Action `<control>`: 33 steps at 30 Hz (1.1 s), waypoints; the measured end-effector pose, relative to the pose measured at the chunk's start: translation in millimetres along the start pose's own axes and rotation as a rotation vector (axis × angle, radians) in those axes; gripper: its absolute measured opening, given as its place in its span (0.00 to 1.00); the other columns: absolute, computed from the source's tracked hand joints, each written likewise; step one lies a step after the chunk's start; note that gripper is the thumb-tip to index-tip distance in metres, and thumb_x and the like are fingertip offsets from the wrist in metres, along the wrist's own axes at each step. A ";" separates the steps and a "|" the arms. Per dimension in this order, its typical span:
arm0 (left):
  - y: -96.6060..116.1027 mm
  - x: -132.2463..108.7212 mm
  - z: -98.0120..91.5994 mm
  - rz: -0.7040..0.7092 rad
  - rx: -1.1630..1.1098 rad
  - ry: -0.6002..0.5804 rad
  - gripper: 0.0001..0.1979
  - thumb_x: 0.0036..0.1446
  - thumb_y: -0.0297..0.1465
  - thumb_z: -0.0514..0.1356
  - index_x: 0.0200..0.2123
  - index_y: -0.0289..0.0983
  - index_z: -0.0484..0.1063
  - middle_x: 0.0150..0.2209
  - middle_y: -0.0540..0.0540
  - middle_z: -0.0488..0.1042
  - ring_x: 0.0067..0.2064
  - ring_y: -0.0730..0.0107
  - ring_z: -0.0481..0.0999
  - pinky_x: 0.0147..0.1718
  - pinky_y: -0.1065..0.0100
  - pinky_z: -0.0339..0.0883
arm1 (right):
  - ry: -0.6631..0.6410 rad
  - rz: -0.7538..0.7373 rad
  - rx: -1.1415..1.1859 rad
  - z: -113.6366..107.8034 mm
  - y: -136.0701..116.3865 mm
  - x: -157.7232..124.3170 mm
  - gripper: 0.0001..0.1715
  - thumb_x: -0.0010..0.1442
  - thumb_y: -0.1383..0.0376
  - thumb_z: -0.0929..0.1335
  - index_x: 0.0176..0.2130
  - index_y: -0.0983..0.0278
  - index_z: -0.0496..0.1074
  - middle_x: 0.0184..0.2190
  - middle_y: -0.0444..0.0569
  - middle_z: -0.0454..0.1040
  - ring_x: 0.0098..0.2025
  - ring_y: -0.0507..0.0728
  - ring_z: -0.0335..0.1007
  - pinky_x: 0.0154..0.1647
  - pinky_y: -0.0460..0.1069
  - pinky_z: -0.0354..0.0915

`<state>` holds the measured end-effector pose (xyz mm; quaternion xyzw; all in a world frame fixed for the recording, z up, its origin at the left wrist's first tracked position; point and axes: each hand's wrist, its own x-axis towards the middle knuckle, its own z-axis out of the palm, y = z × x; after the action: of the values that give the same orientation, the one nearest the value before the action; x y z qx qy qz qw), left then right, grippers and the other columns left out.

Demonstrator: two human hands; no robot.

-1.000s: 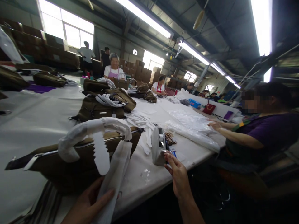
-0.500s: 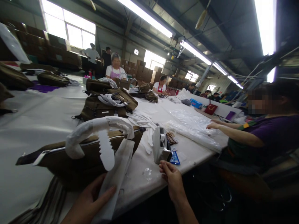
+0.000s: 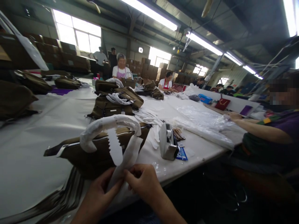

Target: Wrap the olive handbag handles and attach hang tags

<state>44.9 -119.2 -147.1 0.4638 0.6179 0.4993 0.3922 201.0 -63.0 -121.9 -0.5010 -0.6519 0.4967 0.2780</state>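
An olive-brown handbag [image 3: 93,158] with a zip along its top stands on the table in front of me. Its arched handle [image 3: 93,130] is wrapped in white paper, and a white notched paper tag [image 3: 115,147] hangs from it. A strip of white wrapping paper [image 3: 130,151] runs from the handle's near end down to my hands. My left hand [image 3: 102,189] is closed around the strip's lower part. Pressed against the same strip, my right hand [image 3: 141,180] pinches at its edge with thumb and fingers; any small piece between them is hidden.
A grey tape dispenser [image 3: 167,141] stands right of the bag, beside a blue packet [image 3: 181,154]. More brown bags [image 3: 114,105] lie farther back. Clear plastic sheeting [image 3: 203,119] covers the table's right part. A co-worker [image 3: 271,133] sits at the right, others across the table.
My right hand has moved left from beside the tape dispenser to the paper strip in my left hand. The view has turned left. The co-worker's hands at the right have shifted.
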 end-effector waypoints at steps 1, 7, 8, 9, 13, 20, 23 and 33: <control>0.6 -0.9 0.2 -0.011 -0.004 0.002 0.19 0.50 0.45 0.68 0.41 0.39 0.81 0.41 0.47 0.85 0.47 0.52 0.83 0.46 0.68 0.75 | 0.015 -0.020 -0.071 -2.0 -0.1 -0.6 0.20 0.61 0.54 0.71 0.25 0.65 0.78 0.18 0.46 0.74 0.18 0.52 0.67 0.20 0.45 0.59; 10.2 -3.8 4.7 -0.160 -0.181 -0.007 0.22 0.46 0.47 0.72 0.41 0.41 0.82 0.41 0.48 0.86 0.46 0.53 0.84 0.43 0.70 0.76 | 0.200 -0.062 -0.483 -14.4 13.2 2.9 0.28 0.53 0.40 0.75 0.29 0.63 0.80 0.24 0.54 0.78 0.32 0.64 0.76 0.37 0.54 0.66; 10.8 -3.9 5.6 -0.187 -0.228 -0.018 0.23 0.45 0.47 0.73 0.42 0.40 0.82 0.41 0.48 0.86 0.46 0.53 0.84 0.43 0.70 0.76 | 0.153 -0.021 -0.405 -14.6 19.1 5.6 0.32 0.52 0.37 0.74 0.30 0.63 0.79 0.23 0.53 0.77 0.30 0.63 0.76 0.34 0.53 0.67; 10.6 -3.9 6.5 -0.206 -0.276 -0.039 0.25 0.44 0.47 0.73 0.43 0.40 0.81 0.42 0.47 0.86 0.46 0.53 0.84 0.42 0.69 0.76 | 0.069 0.017 -0.264 -13.8 26.0 8.3 0.34 0.52 0.35 0.73 0.30 0.64 0.78 0.22 0.51 0.76 0.27 0.61 0.74 0.31 0.52 0.67; 5.4 -2.7 9.2 -0.256 -0.422 -0.127 0.29 0.45 0.49 0.73 0.46 0.37 0.79 0.44 0.43 0.85 0.45 0.52 0.84 0.41 0.67 0.77 | -0.168 0.034 0.299 -6.6 53.2 14.3 0.37 0.54 0.34 0.70 0.34 0.65 0.73 0.18 0.43 0.72 0.18 0.53 0.67 0.22 0.46 0.64; 1.4 0.0 10.1 -0.144 -0.242 0.015 0.25 0.44 0.47 0.73 0.42 0.39 0.80 0.42 0.44 0.85 0.48 0.49 0.83 0.47 0.64 0.77 | 0.197 -0.009 0.377 -15.7 50.8 -19.6 0.37 0.61 0.39 0.70 0.46 0.70 0.78 0.27 0.53 0.81 0.26 0.56 0.77 0.29 0.48 0.70; -0.1 -1.4 16.9 -0.094 -0.246 -0.018 0.24 0.47 0.47 0.72 0.44 0.40 0.79 0.43 0.45 0.85 0.48 0.50 0.84 0.47 0.64 0.79 | 0.085 -0.055 0.443 -8.1 33.3 -31.6 0.41 0.62 0.45 0.72 0.63 0.68 0.70 0.38 0.54 0.83 0.42 0.63 0.82 0.43 0.53 0.75; -14.9 3.0 13.7 -0.027 -0.103 -0.019 0.28 0.52 0.51 0.68 0.52 0.41 0.78 0.53 0.45 0.83 0.57 0.48 0.80 0.51 0.64 0.79 | -0.058 -0.146 0.434 -3.2 21.6 -4.6 0.21 0.62 0.53 0.74 0.46 0.67 0.81 0.40 0.52 0.83 0.43 0.62 0.81 0.41 0.48 0.72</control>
<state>54.3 -113.9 -164.5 0.4393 0.5937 0.5207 0.4283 213.5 -66.0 -140.1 -0.3663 -0.5722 0.6181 0.3955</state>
